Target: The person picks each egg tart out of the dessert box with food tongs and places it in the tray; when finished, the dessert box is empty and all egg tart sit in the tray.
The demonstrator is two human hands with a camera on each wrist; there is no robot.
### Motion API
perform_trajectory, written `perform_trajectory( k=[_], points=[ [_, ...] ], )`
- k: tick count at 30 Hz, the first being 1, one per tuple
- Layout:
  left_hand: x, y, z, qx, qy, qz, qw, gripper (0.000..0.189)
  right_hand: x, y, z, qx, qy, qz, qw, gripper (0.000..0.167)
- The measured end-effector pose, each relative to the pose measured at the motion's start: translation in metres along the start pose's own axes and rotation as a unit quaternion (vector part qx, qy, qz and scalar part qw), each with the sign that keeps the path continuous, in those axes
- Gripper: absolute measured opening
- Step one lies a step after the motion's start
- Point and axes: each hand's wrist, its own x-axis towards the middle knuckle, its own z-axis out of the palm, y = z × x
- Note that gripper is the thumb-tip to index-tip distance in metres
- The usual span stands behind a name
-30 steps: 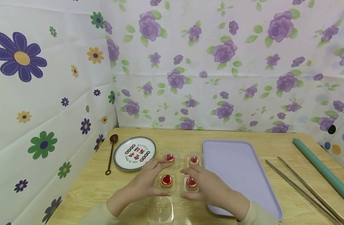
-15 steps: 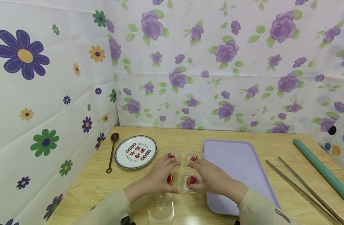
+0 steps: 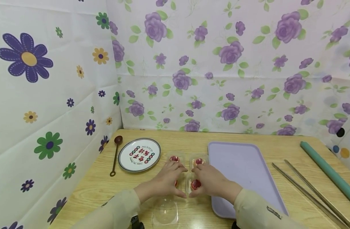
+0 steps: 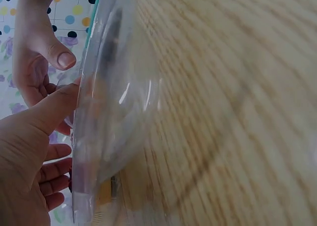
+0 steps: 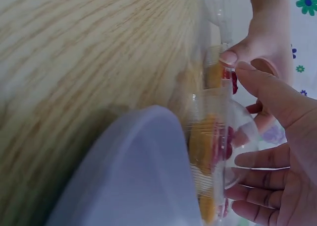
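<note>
Small red-topped tarts sit in clear plastic boxes mid-table. My left hand [image 3: 167,181] arches over the near-left tart [image 3: 176,183], mostly covering it; the box's domed lid [image 3: 165,212] lies folded toward me. Beside the near-right tart [image 3: 196,184] is my right hand [image 3: 210,181], fingers spread and thumb low at the box's edge. Behind them are the far-left tart [image 3: 174,158] and far-right tart [image 3: 198,161]. In the right wrist view, the right fingers [image 5: 262,179] are nearly straight beside a clear dome. The left thumb [image 4: 62,99] is at the lid's edge in the left wrist view; contact is unclear.
A lilac tray [image 3: 238,165] lies just right of the boxes. Further right are long metal tongs [image 3: 309,190] and a green rolling pin [image 3: 329,173]. At left are a printed plate [image 3: 139,155] and a brown spoon [image 3: 115,156]. Patterned cloth [image 3: 220,79] hangs behind.
My left hand has moved right, over the near-left tart that was in plain sight. My right hand has shifted slightly, and the hands are nearer each other. The boxes look unmoved.
</note>
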Motion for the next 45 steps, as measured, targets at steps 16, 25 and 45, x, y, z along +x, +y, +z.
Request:
perform_trajectory(
  k=[16, 25, 45],
  points=[
    [0.001, 0.004, 0.008, 0.007, -0.025, -0.009, 0.9996, 0.085, 0.000, 0.004, 0.016, 0.025, 0.011, 0.007, 0.9996, 0.087],
    [0.005, 0.003, 0.010, -0.032, -0.003, -0.018, 0.9993, 0.080, -0.001, 0.008, 0.012, 0.055, 0.013, -0.005, 0.9984, 0.084],
    [0.011, 0.003, 0.010, -0.077, 0.028, -0.003, 0.9966, 0.055, 0.006, 0.007, 0.009, 0.099, 0.019, 0.002, 0.9949, 0.082]
  ],
)
